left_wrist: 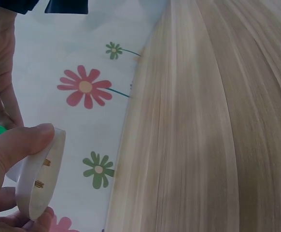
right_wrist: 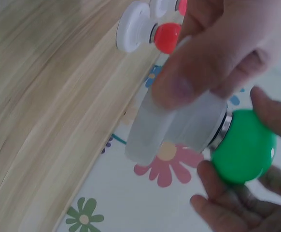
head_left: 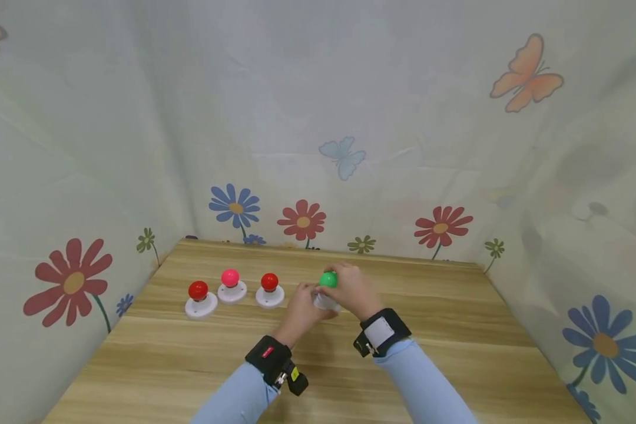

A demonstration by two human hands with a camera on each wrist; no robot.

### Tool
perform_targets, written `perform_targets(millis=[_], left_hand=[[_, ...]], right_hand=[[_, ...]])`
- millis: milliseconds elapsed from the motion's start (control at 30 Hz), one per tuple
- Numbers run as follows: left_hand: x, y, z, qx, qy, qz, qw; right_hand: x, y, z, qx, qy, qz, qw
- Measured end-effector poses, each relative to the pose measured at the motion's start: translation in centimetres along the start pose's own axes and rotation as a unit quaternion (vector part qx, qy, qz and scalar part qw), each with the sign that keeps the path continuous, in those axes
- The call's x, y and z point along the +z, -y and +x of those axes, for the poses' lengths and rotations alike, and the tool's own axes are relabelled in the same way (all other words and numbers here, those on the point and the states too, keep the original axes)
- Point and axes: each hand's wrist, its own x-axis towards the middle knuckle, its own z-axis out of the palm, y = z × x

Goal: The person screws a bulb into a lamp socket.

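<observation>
My left hand (head_left: 300, 309) grips a round white lamp holder (left_wrist: 40, 181) by its flanged base, raised off the table. Brass-coloured contacts show in its hollow underside in the left wrist view. A green light bulb (right_wrist: 244, 147) sits in the holder, a strip of its metal collar visible at the mouth. Around that bulb are the curled fingers and thumb of my right hand (head_left: 357, 291). In the right wrist view, the bulb and holder are tilted, and the left thumb (right_wrist: 174, 87) presses on the holder.
Left of the hands, three white lamp holders stand on the wooden table (head_left: 201, 365): one with a red bulb (head_left: 198, 290), one with a pink bulb (head_left: 230, 277), one with another red bulb (head_left: 269, 282). Flower-printed cloth (head_left: 392, 194) hangs behind and at both sides.
</observation>
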Motion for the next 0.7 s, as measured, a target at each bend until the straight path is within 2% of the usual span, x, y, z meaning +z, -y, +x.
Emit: perform_targets(millis=[167,400,567,700], left_hand=[[0.1,-0.2,0.0,-0.006,-0.001,0.01,0.9999],[0.3,-0.1,0.0,-0.014,-0.009,0.022,0.9996],[0.2,0.2,0.0,-0.002,-0.017,0.026,0.9995],[-0.1,0.0,0.1,0.021,-0.031,0.005,0.9993]], right_hand=[[0.8,0.8,-0.5,0.035,-0.044,-0.014,0.9983],[1.4,1.7,-0.8,0.051,-0.073,-0.034,0.9955],[1.3,1.5,-0.8,0.037,-0.062,-0.015,0.9973],[-0.3,0.3,-0.5,0.008,-0.06,0.004,0.9982]])
